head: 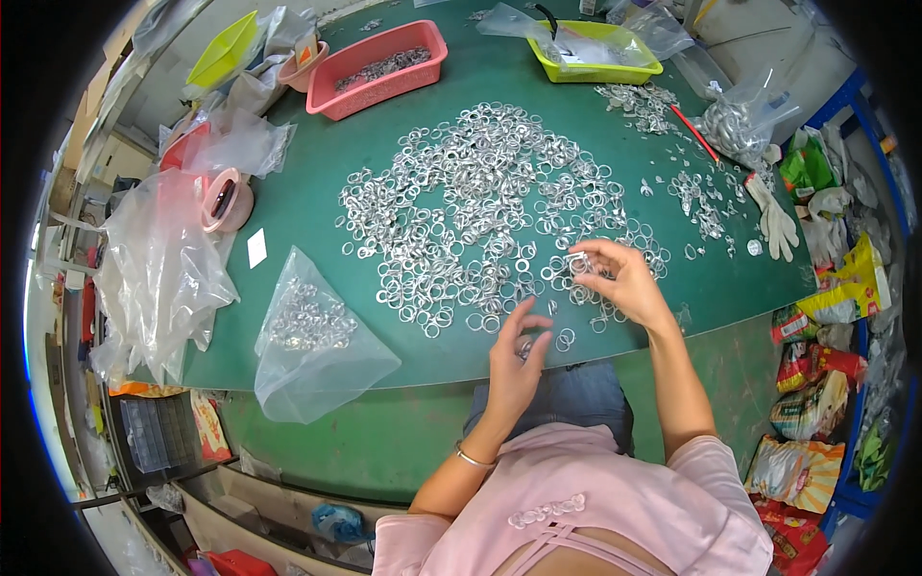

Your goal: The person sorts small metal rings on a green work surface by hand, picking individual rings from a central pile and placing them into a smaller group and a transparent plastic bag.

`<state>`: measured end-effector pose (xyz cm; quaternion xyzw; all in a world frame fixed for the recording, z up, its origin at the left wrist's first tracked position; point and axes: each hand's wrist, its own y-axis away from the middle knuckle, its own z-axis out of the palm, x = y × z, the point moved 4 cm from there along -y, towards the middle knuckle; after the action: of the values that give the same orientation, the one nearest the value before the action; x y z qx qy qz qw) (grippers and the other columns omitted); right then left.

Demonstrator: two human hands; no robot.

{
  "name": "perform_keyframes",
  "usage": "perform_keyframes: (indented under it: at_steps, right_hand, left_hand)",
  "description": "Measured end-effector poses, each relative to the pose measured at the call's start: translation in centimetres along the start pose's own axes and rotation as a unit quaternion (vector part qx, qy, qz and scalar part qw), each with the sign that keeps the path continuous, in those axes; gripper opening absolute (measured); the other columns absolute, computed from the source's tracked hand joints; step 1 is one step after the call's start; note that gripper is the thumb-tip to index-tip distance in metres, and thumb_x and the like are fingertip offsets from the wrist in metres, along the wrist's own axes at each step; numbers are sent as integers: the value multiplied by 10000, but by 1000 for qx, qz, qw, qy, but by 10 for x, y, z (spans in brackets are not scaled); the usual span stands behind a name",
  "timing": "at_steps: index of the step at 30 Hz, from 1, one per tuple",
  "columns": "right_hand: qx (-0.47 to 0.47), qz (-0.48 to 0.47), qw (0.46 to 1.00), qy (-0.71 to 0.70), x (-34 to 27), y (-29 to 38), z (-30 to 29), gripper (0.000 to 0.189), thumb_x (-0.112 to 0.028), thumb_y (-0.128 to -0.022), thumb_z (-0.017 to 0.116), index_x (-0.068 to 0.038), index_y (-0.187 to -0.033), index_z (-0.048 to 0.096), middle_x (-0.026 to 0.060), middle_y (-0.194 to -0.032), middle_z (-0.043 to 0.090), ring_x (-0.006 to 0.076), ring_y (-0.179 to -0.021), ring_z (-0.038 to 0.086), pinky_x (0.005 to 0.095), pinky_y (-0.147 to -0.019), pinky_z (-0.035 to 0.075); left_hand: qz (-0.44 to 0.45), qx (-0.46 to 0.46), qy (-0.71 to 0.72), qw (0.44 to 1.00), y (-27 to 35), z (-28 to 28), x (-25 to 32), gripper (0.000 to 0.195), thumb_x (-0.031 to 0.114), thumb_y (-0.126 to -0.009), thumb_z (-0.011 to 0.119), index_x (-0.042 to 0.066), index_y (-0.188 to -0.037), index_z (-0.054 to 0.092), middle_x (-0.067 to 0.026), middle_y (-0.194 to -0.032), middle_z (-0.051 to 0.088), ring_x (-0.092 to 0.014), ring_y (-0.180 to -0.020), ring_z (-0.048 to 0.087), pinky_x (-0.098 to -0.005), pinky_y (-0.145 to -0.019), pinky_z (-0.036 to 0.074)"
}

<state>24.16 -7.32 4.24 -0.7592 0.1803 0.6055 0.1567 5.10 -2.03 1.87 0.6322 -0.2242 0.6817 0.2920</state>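
A wide heap of silvery metal rings (497, 165) spreads over the green tabletop (310, 194) in front of me. My right hand (612, 277) pinches one or more rings (578, 263) between thumb and fingertips, just above the heap's right front part. Near the table's front edge, my left hand (518, 345) is curled with some rings (524, 348) in it, partly hidden by the fingers. A pair of loose rings (565, 339) lies between my hands. To the left, a clear plastic bag (317, 360) containing small metal pieces rests partly over the table edge.
A pink basket (378, 93) of metal parts and a yellow-green basket (598, 72) with plastic bags stand at the back. On the right lie small metal pieces (695, 198), a red stick (695, 133) and a white glove (774, 219). A pink cup (229, 205) sits left.
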Motion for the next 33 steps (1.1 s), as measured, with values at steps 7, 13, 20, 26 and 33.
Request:
perform_keyframes:
  at_steps: [7,13,20,26,33]
  right_hand:
    - [-66,-67,987,127,-41,22,26,377,7,-733,698,-42,-1101,635,73,-840,595,144,-633,517,275,-604,458]
    - [-43,-66,992,103,-37,27,26,376,5,-762,672,-34,-1131,613,90,-860,607,157,-665,540,281,-622,475]
    - [-37,-11,994,98,-36,32,26,259,-15,-799,658,-3,-1058,651,96,-910,642,144,-717,591,265,-658,489]
    - [29,-3,987,-155,-21,36,38,195,17,-802,636,17,-995,671,132,-951,660,179,-830,635,275,-716,506]
    - [118,-224,963,92,-25,51,66,250,101,-784,609,22,-1021,619,137,-1013,638,224,-902,632,307,-782,510]
  left_hand:
    - [-13,-23,13,1000,-26,16,8,436,41,-838,670,6,-1246,520,-18,-952,587,-3,-581,453,-154,-449,334]
    - [-42,7,40,998,-25,11,1,358,52,-853,665,6,-1191,558,-5,-899,590,-6,-589,469,-152,-458,343]
    - [-68,0,144,987,-21,7,1,294,3,-854,640,2,-1136,556,-19,-907,629,-23,-684,519,-162,-537,378]
    - [-169,-40,345,922,-22,7,-7,293,26,-863,632,18,-1147,561,-12,-860,608,-31,-623,488,-175,-500,358]
    - [-91,32,273,957,-19,1,4,281,-33,-883,559,-3,-1160,596,-18,-837,560,-46,-609,460,-196,-519,379]
